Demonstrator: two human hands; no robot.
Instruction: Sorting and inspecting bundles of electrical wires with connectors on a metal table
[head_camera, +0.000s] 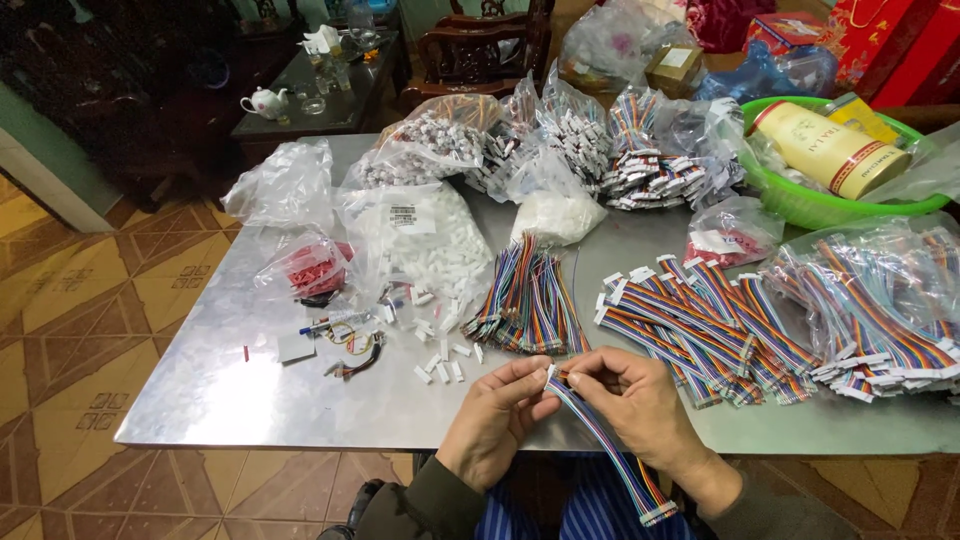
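Both hands are bare, with no gloves, rings or watch showing. The left hand (497, 415) comes out of a dark olive sleeve (425, 500) of thick cloth that ends at the wrist. The right hand (640, 400) comes out of a similar dark sleeve (790, 510). Between the arms shows a garment with blue and dark vertical stripes (570, 505).

Single head-worn view, looking steeply down, close over the metal table (250, 385)

Patterned orange floor tiles (80, 330), a dark wooden chair (490, 45) and a glass-topped side table (320, 85) behind.
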